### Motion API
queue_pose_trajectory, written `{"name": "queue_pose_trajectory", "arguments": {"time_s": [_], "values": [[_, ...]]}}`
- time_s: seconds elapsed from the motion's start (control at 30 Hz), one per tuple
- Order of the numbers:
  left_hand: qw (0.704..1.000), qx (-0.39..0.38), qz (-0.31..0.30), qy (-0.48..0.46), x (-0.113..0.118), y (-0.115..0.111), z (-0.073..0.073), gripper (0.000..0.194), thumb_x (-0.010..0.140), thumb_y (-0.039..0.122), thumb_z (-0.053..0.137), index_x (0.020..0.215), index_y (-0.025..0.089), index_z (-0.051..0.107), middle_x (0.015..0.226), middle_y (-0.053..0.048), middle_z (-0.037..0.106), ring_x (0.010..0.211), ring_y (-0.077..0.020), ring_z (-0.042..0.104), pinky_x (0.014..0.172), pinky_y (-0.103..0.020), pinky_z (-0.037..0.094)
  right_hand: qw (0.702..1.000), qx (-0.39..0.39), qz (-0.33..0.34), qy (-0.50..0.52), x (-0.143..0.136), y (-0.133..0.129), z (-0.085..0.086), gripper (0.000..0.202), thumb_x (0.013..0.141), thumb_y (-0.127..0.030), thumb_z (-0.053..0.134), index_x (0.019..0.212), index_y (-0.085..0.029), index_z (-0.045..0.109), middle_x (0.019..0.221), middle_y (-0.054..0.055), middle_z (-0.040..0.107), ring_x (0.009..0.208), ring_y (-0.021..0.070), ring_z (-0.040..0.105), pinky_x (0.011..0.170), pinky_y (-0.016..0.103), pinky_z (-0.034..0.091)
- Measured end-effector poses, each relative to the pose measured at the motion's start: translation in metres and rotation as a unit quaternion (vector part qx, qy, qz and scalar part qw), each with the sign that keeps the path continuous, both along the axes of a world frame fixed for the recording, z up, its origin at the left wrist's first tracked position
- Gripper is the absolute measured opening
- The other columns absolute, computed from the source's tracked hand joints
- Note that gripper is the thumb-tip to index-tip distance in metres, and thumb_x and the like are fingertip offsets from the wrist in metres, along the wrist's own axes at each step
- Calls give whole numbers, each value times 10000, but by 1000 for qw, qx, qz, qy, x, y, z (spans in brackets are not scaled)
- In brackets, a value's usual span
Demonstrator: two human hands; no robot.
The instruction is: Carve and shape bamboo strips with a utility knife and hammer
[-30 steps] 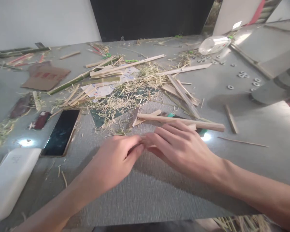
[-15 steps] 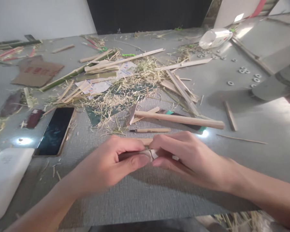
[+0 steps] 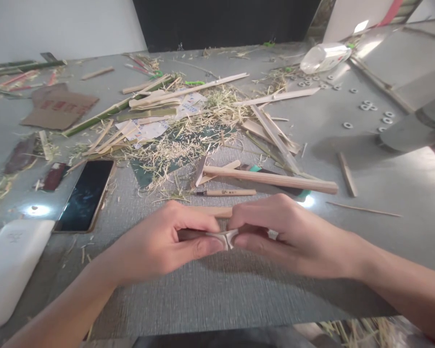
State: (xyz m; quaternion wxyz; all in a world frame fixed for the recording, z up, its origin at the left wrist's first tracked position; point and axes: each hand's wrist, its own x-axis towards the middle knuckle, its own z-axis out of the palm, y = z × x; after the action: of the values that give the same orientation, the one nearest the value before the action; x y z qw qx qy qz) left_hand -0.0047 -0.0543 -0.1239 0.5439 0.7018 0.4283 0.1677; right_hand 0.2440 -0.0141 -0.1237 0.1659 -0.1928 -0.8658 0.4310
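Note:
My left hand [image 3: 159, 244] and my right hand [image 3: 286, 232] meet low in the middle of the table, both pinching one small tool [image 3: 223, 238] with a dark handle on the left and a pale metal part on the right. My fingers cover most of it. Just behind my hands lies a short bamboo piece [image 3: 213, 211]. Farther back rest a thin pencil-like stick [image 3: 228, 192] and a long bamboo stick [image 3: 271, 179].
A phone [image 3: 85, 195] and a white power bank [image 3: 10, 268] lie at the left. Bamboo strips and shavings [image 3: 181, 130] cover the table's middle. Metal washers [image 3: 366, 108] and a plastic bottle [image 3: 322, 57] sit at the back right. Cardboard [image 3: 60, 104] lies far left.
My hands pulled back toward me from under the long bamboo stick and now hold the small tool between them; the pencil-like stick they hid is in view.

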Motion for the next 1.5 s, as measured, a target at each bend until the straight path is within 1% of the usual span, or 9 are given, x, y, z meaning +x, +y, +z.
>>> {"name": "queue_pose_trajectory", "arguments": {"time_s": [0.33, 0.47, 0.63, 0.83, 1.07, 1.17, 1.23, 1.37, 1.5], "values": [[994, -75, -52, -60, -2, -1, 0, 256, 1010, 343, 617, 839, 235, 775, 604, 36, 507, 565, -119, 397, 539, -261, 312, 991, -121, 55, 27, -3, 0, -1, 243, 1083, -231, 505, 876, -174, 619, 780, -6, 602, 675, 101, 493, 640, 241, 392], [996, -73, -50, -33, -1, -1, 2, 291, 1016, 355, 604, 813, 229, 769, 597, 33, 520, 556, -120, 400, 534, -256, 317, 991, -118, 58, 18, -2, 1, -6, 235, 1076, -226, 512, 891, -171, 645, 791, 4, 632, 680, 103, 516, 645, 238, 400], [994, 42, -15, 96, 3, -3, -7, 370, 1026, 371, 590, 710, 224, 715, 596, 28, 515, 593, -138, 474, 549, -266, 314, 997, 11, -15, -74, -3, -4, -16, 273, 1047, -195, 512, 804, -181, 637, 688, -24, 566, 614, 106, 431, 600, 274, 305], [968, 117, 28, 221, 13, -12, -19, 348, 985, 242, 591, 639, 216, 620, 606, 19, 634, 585, -157, 575, 553, -291, 310, 974, 129, -93, -163, -6, -22, -32, 235, 1021, -170, 494, 829, -175, 630, 691, -7, 616, 560, 112, 381, 563, 318, 193], [885, 362, 22, 292, 19, -21, -16, 264, 1013, 168, 515, 786, 219, 642, 750, -15, 699, 700, -201, 641, 633, -341, 392, 969, 77, -88, -216, -9, -21, -33, 223, 1047, -186, 466, 876, -177, 609, 697, 5, 633, 560, 111, 436, 572, 317, 209], [850, 433, 18, 299, 20, -20, -14, 223, 998, 117, 492, 871, 202, 654, 786, -31, 674, 730, -216, 626, 653, -363, 404, 966, 86, -137, -201, -10, -18, -25, 265, 1047, -248, 500, 799, -189, 572, 655, -5, 590, 555, 113, 426, 566, 314, 201], [863, 416, 32, 286, 20, -18, -13, 167, 996, 161, 509, 929, 193, 659, 840, -46, 666, 770, -229, 628, 653, -364, 418, 965, 88, -159, -187, -10, -16, -21, 212, 1018, -242, 534, 819, -187, 579, 697, 4, 609, 588, 121, 462, 573, 310, 212], [923, 301, 32, 237, 18, -16, -12, 206, 1035, 252, 469, 984, 192, 659, 889, -51, 683, 778, -218, 660, 656, -340, 459, 970, 66, -151, -179, -9, -16, -18, 168, 996, -211, 528, 842, -185, 589, 726, 4, 616, 627, 128, 482, 593, 303, 245], [949, 231, 25, 215, 15, -16, -13, 239, 1068, 248, 454, 1037, 210, 687, 865, -28, 738, 765, -192, 702, 682, -299, 488, 972, -7, -129, -194, -8, -14, -15, 217, 1010, -195, 512, 812, -188, 600, 679, -22, 580, 600, 112, 440, 582, 294, 255]]}}
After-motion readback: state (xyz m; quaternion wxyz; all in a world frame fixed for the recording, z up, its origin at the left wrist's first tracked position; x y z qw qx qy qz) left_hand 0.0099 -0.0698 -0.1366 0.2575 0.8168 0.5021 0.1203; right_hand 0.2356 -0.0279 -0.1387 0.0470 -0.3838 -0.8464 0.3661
